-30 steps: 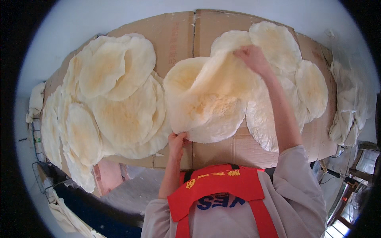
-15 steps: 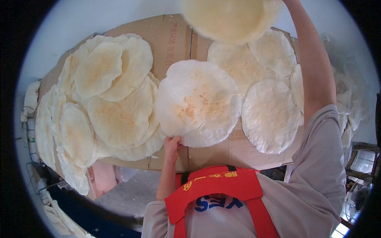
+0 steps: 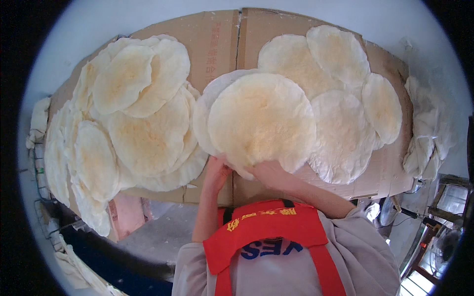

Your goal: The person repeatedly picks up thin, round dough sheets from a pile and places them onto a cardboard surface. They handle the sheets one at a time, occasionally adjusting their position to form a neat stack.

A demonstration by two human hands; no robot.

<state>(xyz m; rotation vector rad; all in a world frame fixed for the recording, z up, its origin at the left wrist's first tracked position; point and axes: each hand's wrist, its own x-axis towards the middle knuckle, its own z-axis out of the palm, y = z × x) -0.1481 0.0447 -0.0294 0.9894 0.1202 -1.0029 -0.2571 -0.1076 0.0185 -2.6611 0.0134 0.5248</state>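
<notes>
You're apparently layering the top flatbread (image 3: 261, 118), frame centre; left hand (image 3: 216, 171), right hand (image 3: 269, 173) at lower edge, can't tell grip; next needs edges aligned.

Near the centre, the rear flatbread (image 3: 203, 118) is mostly covered by the front flatbread (image 3: 261, 118); fingertips of the right hand (image 3: 269, 173) are blurred. The shirt (image 3: 276, 276) is cut off at bottom.

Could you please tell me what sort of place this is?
Probably a small flatbread workshop: many thin, round flatbreads lie overlapping on brown cardboard, the person wears a red apron, and a fan shows at the right.
</notes>
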